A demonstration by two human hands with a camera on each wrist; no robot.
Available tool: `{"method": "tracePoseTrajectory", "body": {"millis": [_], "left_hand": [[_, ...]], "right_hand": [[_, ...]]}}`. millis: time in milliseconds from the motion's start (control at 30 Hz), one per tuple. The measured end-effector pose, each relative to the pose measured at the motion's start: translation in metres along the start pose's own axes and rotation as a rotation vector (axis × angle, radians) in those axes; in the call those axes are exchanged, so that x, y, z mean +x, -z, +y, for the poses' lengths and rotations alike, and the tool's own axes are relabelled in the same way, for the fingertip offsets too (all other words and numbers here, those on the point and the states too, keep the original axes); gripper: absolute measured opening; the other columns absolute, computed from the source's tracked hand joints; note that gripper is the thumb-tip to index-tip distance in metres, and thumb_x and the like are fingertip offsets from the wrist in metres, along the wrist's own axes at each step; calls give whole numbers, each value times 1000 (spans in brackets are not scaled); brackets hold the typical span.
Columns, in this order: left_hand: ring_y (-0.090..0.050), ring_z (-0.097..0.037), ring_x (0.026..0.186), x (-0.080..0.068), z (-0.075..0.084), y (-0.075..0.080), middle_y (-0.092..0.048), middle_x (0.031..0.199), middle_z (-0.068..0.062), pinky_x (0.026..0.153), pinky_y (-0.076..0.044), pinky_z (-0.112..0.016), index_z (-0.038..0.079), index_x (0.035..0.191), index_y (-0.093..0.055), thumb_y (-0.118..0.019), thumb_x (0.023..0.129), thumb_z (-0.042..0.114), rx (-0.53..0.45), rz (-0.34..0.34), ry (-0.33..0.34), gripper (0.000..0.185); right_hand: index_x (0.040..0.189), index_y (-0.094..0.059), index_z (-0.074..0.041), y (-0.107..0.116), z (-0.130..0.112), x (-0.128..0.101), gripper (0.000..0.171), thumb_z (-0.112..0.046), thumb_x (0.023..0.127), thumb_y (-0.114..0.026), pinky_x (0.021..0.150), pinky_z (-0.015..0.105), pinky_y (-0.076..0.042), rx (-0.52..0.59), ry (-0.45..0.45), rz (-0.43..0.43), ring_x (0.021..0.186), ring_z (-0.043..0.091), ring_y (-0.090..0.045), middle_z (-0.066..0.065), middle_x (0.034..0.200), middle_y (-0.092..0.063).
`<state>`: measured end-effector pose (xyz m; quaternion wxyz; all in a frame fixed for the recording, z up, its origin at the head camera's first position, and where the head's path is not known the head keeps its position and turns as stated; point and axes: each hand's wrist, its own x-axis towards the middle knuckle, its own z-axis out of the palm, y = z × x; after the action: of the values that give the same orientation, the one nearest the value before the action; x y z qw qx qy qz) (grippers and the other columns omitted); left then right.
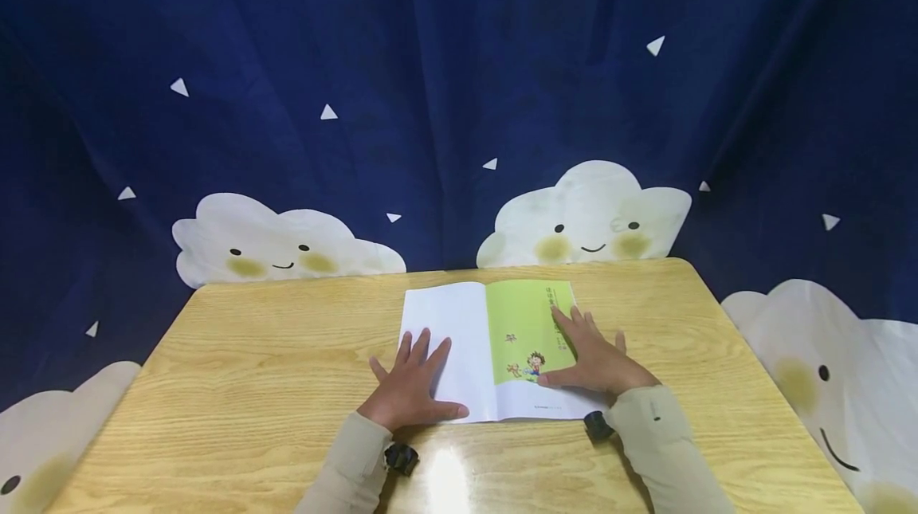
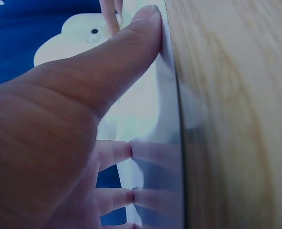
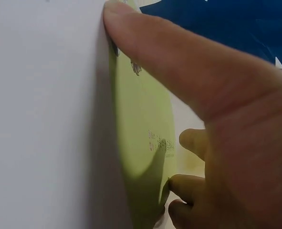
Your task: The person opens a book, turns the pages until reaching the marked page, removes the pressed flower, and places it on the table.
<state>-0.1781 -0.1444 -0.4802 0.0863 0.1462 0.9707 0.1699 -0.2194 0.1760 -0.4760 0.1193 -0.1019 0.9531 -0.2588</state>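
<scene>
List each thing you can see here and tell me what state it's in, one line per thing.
Book: open, lying flat on the table, white page on the left, green page on the right.
Left hand: fingers straight and spread, pressing flat on the white page.
Right hand: fingers straight, pressing flat on the green page.
Table: wooden, bearing the book.
Curtain: hanging behind the table, dark blue with clouds.

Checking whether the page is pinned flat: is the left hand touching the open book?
Touching. In the head view the left hand lies flat on the book's white page; the left wrist view shows its fingers pressed against the glossy paper.
</scene>
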Motion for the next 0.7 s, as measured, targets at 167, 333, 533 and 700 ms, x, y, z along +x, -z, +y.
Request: {"method": "tracePoseTrajectory", "body": {"millis": [167,333,533,700], "left_hand": [[-4,-43,145,0,0,1,-14,160,-15,90,-3,-86,24,153,-30,-69,67,74,-1,1,3,107],[-5,-43,145,1,0,0,-14,160,-15,90,-3,-85,24,153,-30,-69,68,73,2,4,1,106],[-4,-43,145,0,0,0,-14,160,-15,90,-2,-85,24,153,-30,-69,68,73,-2,6,-1,106],[-4,-43,145,0,-1,-1,-14,160,-15,90,-1,-85,24,153,-30,-69,67,73,-17,5,-4,106]], "right_hand": [[156,-15,-20,0,0,0,124,-69,61,-77,99,77,8,-24,1,4,145,44,-1,23,159,-7],[156,-15,-19,1,-3,-1,126,-67,60,-79,100,76,8,-22,-7,12,145,43,-3,22,159,-8],[156,-16,-17,0,-4,-1,127,-66,58,-80,101,76,6,-24,-8,23,145,43,-4,23,159,-11],[156,-14,-19,1,-1,0,126,-71,60,-76,102,74,7,18,-2,7,145,42,-2,20,160,-9]]}}
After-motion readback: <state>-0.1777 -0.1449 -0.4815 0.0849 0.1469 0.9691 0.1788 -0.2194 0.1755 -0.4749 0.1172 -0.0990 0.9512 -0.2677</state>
